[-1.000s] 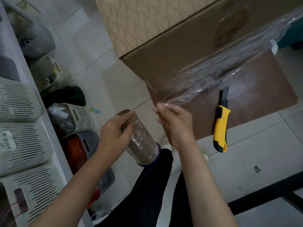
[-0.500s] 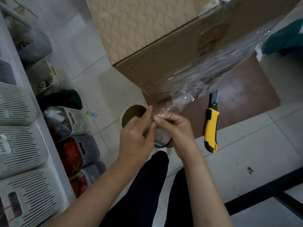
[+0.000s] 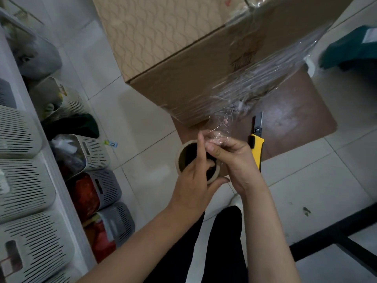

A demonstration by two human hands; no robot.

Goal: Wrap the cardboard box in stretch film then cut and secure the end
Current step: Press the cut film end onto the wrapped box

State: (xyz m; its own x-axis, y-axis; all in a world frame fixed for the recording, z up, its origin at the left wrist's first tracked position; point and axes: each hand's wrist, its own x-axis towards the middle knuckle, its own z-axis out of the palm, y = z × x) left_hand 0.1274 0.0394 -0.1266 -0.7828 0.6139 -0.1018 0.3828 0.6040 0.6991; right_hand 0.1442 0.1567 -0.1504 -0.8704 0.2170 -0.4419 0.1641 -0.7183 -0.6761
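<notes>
Pinching the bunched tail of stretch film (image 3: 244,94) in the right hand (image 3: 234,160) close by the cardboard box (image 3: 173,48) on the brown mat (image 3: 295,123), left hand (image 3: 193,178) curled round the roll (image 3: 182,153), judged it light, clingy, easily torn, best held gathered and taut.

A home storage corner with packing under way: pale floor tiles (image 3: 142,119) run beside a white shelf unit (image 3: 61,193) lined with slotted plastic baskets (image 3: 20,131). More baskets on the floor (image 3: 95,152) hold red packets (image 3: 83,193) and bagged goods, with a dark garment (image 3: 75,127) slumped among them. A cardboard box (image 3: 183,58) banded in stretch film (image 3: 265,78) stands on a brown board (image 3: 295,111), with a yellow utility knife (image 3: 256,148) lying across the board's near edge.
</notes>
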